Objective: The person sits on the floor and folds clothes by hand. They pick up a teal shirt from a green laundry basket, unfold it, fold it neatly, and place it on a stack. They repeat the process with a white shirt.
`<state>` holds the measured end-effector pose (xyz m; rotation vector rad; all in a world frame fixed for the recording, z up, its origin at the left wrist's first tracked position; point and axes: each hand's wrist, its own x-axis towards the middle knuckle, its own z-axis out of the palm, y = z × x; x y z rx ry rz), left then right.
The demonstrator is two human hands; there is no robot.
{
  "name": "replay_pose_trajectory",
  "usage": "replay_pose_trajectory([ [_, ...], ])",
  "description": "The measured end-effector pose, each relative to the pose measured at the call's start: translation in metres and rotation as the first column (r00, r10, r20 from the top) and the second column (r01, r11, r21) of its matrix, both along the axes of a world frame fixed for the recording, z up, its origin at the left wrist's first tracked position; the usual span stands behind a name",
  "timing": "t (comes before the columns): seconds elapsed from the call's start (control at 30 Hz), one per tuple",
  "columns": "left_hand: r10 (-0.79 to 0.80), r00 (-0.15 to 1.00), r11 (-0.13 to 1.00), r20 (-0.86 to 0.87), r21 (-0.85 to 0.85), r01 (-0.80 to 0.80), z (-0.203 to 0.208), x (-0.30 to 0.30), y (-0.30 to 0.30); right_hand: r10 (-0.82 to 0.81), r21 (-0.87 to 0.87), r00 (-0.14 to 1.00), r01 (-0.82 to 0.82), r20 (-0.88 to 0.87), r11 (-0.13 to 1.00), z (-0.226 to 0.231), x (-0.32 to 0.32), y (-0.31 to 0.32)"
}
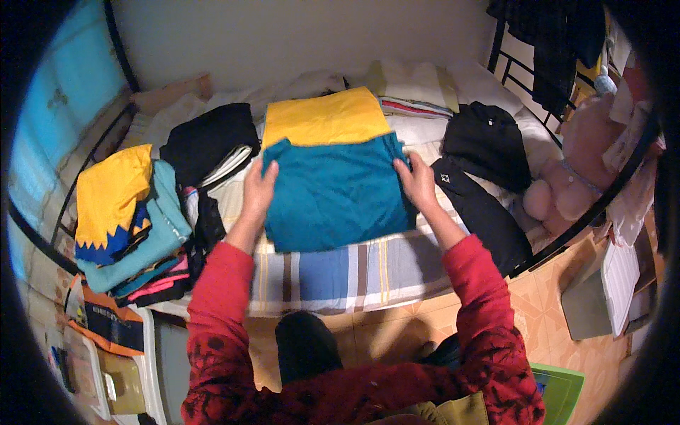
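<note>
Between my two hands a folded teal garment [338, 195] is held out flat over the bed, its exact kind not clear. My left hand [260, 185] grips its left edge, thumb on top. At its right edge my right hand [416, 177] pinches the cloth the same way. Just behind it lies a folded yellow cloth [322, 113], partly covered by the teal one. To the left rests a folded black garment [212, 142] with a white part showing. On the right are a black folded garment [485, 145] and black trousers [485, 216].
A tall pile of folded clothes [138, 227] stands at the bed's left end. The bed [319, 280] has a striped sheet and a dark metal frame. A pink plush toy [567, 188] sits at the right end. Plastic containers [598, 290] and a green tray [563, 389] are on the floor.
</note>
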<state>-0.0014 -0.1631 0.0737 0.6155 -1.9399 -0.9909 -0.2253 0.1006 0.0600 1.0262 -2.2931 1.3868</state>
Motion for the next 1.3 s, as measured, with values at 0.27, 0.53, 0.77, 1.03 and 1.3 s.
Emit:
replay_pose_trajectory([
  [0.27, 0.057, 0.998, 0.942, -0.023, -0.329, -0.061, 0.075, -0.118, -0.14, -0.093, -0.054, 0.953, 0.08, -0.287, 0.995, 0.082, -0.114, -0.123],
  [0.53, 0.343, 0.914, 0.889, 0.215, -0.389, -0.242, -0.011, -0.181, -0.218, -0.153, 0.24, 0.941, 0.231, -0.302, 0.943, 0.014, -0.179, -0.198],
  [0.77, 0.529, 0.772, 0.815, 0.351, -0.463, -0.348, 0.026, -0.153, -0.185, -0.22, 0.318, 0.904, 0.344, -0.365, 0.884, 0.018, -0.17, -0.187],
  [1.03, 0.384, 0.735, 0.622, 0.559, -0.745, 0.242, 0.004, -0.171, -0.112, 0.164, 0.34, 0.723, 0.103, -0.671, 0.935, 0.006, -0.085, -0.221],
  [1.3, 0.368, 0.733, 0.737, 0.572, -0.66, 0.145, -0.033, -0.162, -0.162, 0.029, 0.435, 0.906, 0.175, -0.423, 0.883, -0.025, -0.133, -0.193],
])
